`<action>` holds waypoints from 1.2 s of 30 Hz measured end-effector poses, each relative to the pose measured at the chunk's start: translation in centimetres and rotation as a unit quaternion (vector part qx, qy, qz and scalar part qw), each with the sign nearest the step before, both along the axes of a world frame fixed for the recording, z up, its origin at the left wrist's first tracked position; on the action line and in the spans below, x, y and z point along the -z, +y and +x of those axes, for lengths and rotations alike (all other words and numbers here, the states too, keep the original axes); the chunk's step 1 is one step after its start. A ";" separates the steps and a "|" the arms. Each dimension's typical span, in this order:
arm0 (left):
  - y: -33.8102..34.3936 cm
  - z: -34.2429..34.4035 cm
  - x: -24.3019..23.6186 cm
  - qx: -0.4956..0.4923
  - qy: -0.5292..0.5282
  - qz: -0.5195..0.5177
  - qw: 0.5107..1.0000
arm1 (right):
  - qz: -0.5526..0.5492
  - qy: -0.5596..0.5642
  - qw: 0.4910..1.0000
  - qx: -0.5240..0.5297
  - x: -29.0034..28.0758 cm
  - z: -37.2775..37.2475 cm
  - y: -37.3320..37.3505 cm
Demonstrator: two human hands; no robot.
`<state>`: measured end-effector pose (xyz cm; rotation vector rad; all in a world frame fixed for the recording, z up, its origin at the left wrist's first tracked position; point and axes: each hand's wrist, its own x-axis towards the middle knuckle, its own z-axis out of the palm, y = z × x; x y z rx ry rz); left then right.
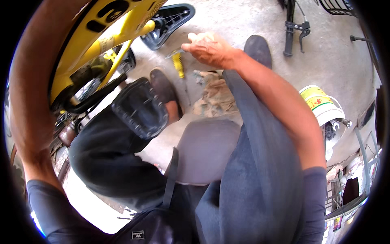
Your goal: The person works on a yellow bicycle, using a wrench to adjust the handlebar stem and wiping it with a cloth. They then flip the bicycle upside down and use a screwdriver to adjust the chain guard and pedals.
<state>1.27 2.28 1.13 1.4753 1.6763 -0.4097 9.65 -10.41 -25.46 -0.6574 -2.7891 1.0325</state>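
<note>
On the left stands a yellow bicycle frame (91, 46), its black saddle (166, 26) low near the floor. My left forearm (34, 101) rises along the left rim beside the frame; the hand itself lies beyond the picture. Ahead of me, my right hand (209, 49) reaches leftward over the floor with fingers loosely bent and tips apart. I make out nothing held in it. Close to its fingertips is a small pale metal tool (174, 53), contact unclear. Just below lies a yellow-handled screwdriver (178, 65). A crumpled brown rag (215, 95) rests nearer to me.
A grey-brown seat-like surface (209, 150) shows between my legs. To the right stands a white bucket (323, 105) with a yellow label and things in it. A handlebar grip with a brake lever (298, 30) is at the upper right, near a black wire basket (337, 6).
</note>
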 end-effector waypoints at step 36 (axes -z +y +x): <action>-6.8 -6.0 -0.2 0.065 -0.083 0.349 0.931 | -0.322 0.065 0.697 0.637 -19.3 22.5 -5.1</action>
